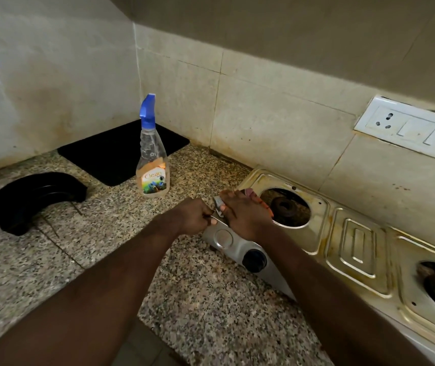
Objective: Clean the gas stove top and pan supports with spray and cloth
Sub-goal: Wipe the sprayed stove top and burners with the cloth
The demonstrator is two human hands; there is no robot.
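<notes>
Hands meet at the stained steel gas stove's left corner, right hand fingers clamped on a small cloth, left hand curled steadying, clear blue-capped spray bottle behind on the speckled worktop.

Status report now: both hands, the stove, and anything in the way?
Left hand gripping stove corner edge. Right hand pressing cloth on stove top. Spray bottle upright on counter, untouched. Nothing in the way.

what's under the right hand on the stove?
A cloth peeks out beside the right hand, at the stove top's left corner. Most of it is covered by the hand.
</notes>
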